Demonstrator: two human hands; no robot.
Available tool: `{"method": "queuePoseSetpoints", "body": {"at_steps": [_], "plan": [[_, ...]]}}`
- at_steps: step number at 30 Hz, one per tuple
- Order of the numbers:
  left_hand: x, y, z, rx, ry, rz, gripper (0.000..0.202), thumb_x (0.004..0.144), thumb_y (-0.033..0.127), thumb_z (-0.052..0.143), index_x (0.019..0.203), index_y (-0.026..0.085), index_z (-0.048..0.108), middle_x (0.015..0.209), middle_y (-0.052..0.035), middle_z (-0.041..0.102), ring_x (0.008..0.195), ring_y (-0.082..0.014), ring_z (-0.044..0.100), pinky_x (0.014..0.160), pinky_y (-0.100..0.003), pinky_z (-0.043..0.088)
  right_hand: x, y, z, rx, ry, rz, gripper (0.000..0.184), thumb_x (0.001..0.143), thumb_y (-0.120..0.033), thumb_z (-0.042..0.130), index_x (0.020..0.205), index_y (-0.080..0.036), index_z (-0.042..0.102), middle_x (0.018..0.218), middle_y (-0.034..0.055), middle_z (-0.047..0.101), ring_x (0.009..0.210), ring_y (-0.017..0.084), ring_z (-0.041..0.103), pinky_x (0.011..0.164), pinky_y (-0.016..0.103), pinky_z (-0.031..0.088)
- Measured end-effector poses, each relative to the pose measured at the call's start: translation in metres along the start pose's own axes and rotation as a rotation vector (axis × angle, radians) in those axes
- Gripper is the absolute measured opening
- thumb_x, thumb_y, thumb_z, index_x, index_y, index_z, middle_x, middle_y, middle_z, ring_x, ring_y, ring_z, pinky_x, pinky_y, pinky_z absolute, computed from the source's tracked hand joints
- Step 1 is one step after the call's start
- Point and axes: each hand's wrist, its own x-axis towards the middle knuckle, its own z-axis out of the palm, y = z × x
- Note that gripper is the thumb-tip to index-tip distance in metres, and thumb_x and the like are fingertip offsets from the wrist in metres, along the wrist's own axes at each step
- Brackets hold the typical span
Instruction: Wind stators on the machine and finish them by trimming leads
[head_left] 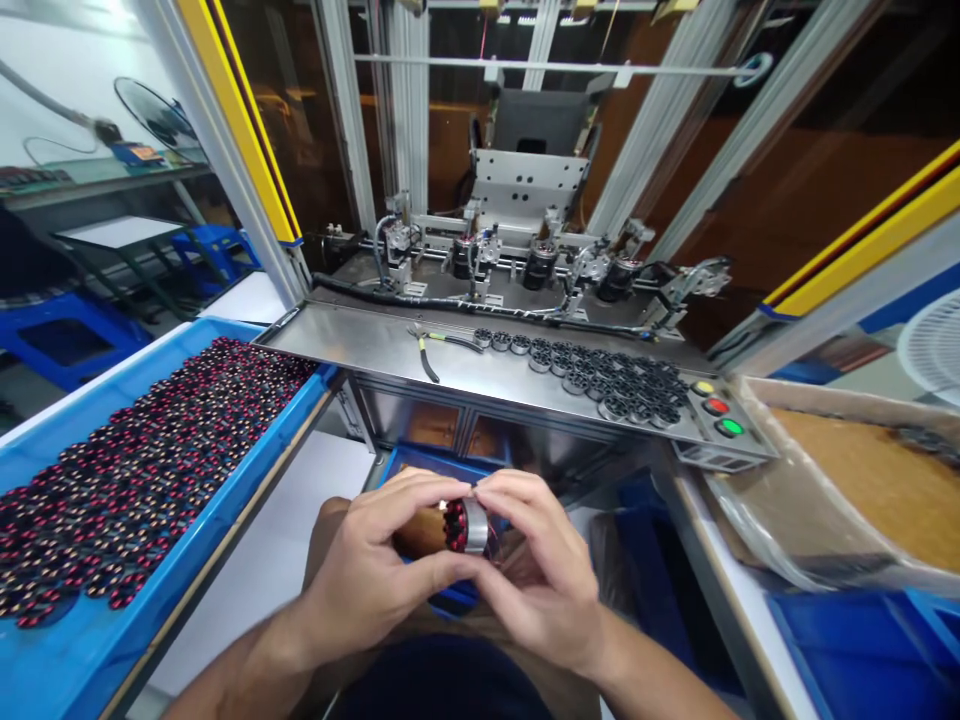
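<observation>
Above my lap, my left hand (394,560) and my right hand (536,570) hold one small motor part (472,527) between them. It is round, with a silver metal ring and red-and-black windings showing on its left side. Fingertips of both hands meet at its top edge, and the thumbs come together below it. Its right side is partly hidden by my right fingers. On the metal shelf ahead lie cutting pliers (426,352) with yellow-and-black handles, beside rows of dark round motor rings (600,375).
At left, a blue tray (161,530) is filled with red-and-copper wound stators (150,460). Behind the metal shelf (345,340) stands a machine with several fixtures (540,265). A button box (718,407) sits at right, near a plastic-lined carton (847,480) and blue bins (862,640).
</observation>
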Motion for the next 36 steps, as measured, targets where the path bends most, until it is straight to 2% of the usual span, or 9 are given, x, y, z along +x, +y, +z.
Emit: {"method": "queuePoseSetpoints", "body": {"at_steps": [7, 11, 14, 16, 20, 23, 27, 31, 36], "plan": [[0.000, 0.001, -0.005, 0.054, 0.045, 0.099, 0.047, 0.074, 0.017, 0.080, 0.118, 0.024, 0.065, 0.108, -0.0072, 0.073, 0.102, -0.0227, 0.062, 0.090, -0.036, 0.051, 0.010, -0.009, -0.014, 0.199, -0.044, 0.185, 0.013, 0.084, -0.006, 0.064, 0.090, -0.017, 0.068, 0.076, 0.0035, 0.063, 0.069, 0.015, 0.059, 0.062, 0.029, 0.049], [-0.004, 0.000, -0.001, -0.184, 0.017, -0.065, 0.043, 0.075, 0.015, 0.078, 0.115, 0.027, 0.067, 0.113, -0.0065, 0.072, 0.106, -0.0229, 0.066, 0.092, -0.033, 0.053, 0.013, -0.013, -0.013, 0.228, -0.031, 0.357, 0.011, 0.087, -0.014, 0.064, 0.077, -0.017, 0.067, 0.068, 0.0023, 0.063, 0.063, 0.014, 0.058, 0.060, 0.028, 0.047], [-0.006, -0.002, 0.003, -0.468, -0.023, -0.209, 0.039, 0.078, 0.015, 0.075, 0.114, 0.027, 0.067, 0.116, -0.0074, 0.069, 0.099, -0.0214, 0.070, 0.079, -0.027, 0.059, 0.011, -0.015, -0.012, 0.231, -0.029, 0.414, 0.014, 0.088, -0.019, 0.064, 0.074, -0.018, 0.065, 0.067, 0.0017, 0.061, 0.061, 0.014, 0.056, 0.058, 0.028, 0.044], [-0.005, -0.003, 0.005, -0.510, -0.019, -0.192, 0.040, 0.076, 0.013, 0.076, 0.113, 0.027, 0.067, 0.116, -0.0075, 0.069, 0.099, -0.0215, 0.070, 0.077, -0.026, 0.059, 0.008, -0.013, -0.015, 0.234, -0.043, 0.437, 0.016, 0.088, -0.021, 0.063, 0.073, -0.018, 0.064, 0.067, 0.0014, 0.060, 0.061, 0.014, 0.055, 0.058, 0.028, 0.043], [-0.004, -0.001, 0.002, -0.165, 0.071, 0.054, 0.046, 0.073, 0.006, 0.075, 0.113, 0.026, 0.065, 0.113, -0.0068, 0.071, 0.109, -0.0228, 0.066, 0.093, -0.033, 0.056, 0.008, -0.008, -0.032, 0.232, -0.079, 0.508, 0.015, 0.090, -0.028, 0.062, 0.078, -0.019, 0.065, 0.074, 0.0023, 0.061, 0.070, 0.015, 0.058, 0.065, 0.028, 0.046], [-0.003, 0.004, -0.001, 0.177, 0.065, 0.241, 0.053, 0.071, 0.003, 0.072, 0.119, 0.023, 0.060, 0.117, -0.0086, 0.071, 0.108, -0.0212, 0.067, 0.098, -0.031, 0.053, 0.017, -0.011, -0.042, 0.215, -0.150, 0.476, 0.021, 0.088, -0.040, 0.063, 0.088, -0.019, 0.066, 0.095, 0.0074, 0.061, 0.090, 0.020, 0.060, 0.079, 0.033, 0.049], [-0.003, 0.010, -0.002, 0.384, -0.013, 0.362, 0.051, 0.075, 0.001, 0.067, 0.122, 0.019, 0.056, 0.122, -0.0124, 0.069, 0.112, -0.0199, 0.066, 0.100, -0.027, 0.051, 0.032, -0.025, -0.037, 0.147, -0.345, 0.458, 0.012, 0.085, -0.025, 0.068, 0.077, -0.018, 0.064, 0.105, 0.0094, 0.058, 0.101, 0.021, 0.058, 0.089, 0.035, 0.049], [-0.006, 0.011, -0.008, 0.370, -0.075, 0.337, 0.054, 0.076, 0.003, 0.066, 0.126, 0.021, 0.054, 0.119, -0.0100, 0.071, 0.110, -0.0195, 0.068, 0.099, -0.028, 0.052, 0.044, -0.030, -0.033, 0.066, -0.393, 0.289, 0.011, 0.091, -0.014, 0.056, 0.082, -0.018, 0.061, 0.097, 0.0094, 0.060, 0.103, 0.020, 0.059, 0.084, 0.034, 0.053], [-0.013, 0.010, -0.021, 0.209, -0.162, 0.244, 0.062, 0.075, 0.007, 0.070, 0.131, 0.026, 0.053, 0.120, -0.0070, 0.072, 0.109, -0.0212, 0.068, 0.097, -0.030, 0.054, 0.051, -0.019, -0.042, -0.299, -0.498, -0.318, 0.012, 0.089, -0.009, 0.053, 0.097, -0.015, 0.061, 0.108, 0.0170, 0.064, 0.109, 0.028, 0.058, 0.088, 0.044, 0.053]]}}
